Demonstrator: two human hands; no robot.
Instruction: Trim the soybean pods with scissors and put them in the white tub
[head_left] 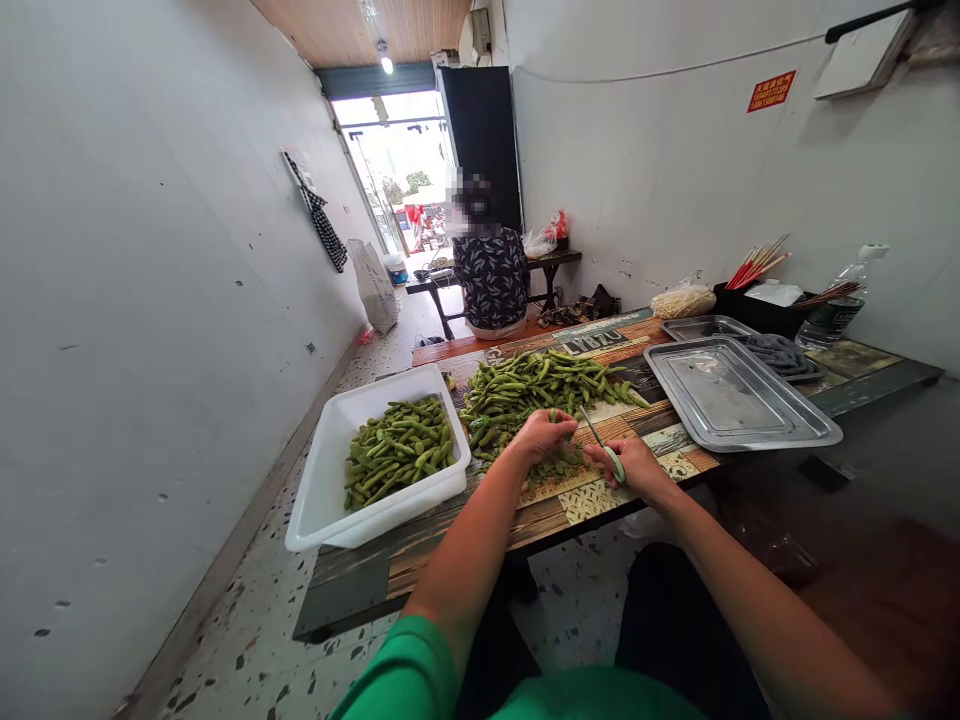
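Nearest, the wearer's green shirt (405, 670) is cut off by the lower edge, and the dark-clad legs (682, 620) are partly hidden in shadow beneath the patchwork table (352, 580). Both forearms reach forward and converge over its near side. The left hand (546, 437) bends inward, thumb and fingers closed on a bit of green (553, 414) (too small to make out clearly). Just beside it, the right hand (634, 468) is clamped on scissors (616, 465), the pale green handle partly covered by its fingers and the blades slanting up toward the left hand; whether the blades are parted cannot be told. Loose trimmings, partly masked by the left hand, lie below a heap of green pods (536, 383). A white tub (319, 490) at left holds more pods (405, 450); a metal tray (742, 395) lies at right. Farther off, a seated person (491, 275) is seen from behind, head pixelated, and the doorway (397, 150) is washed out by glare.
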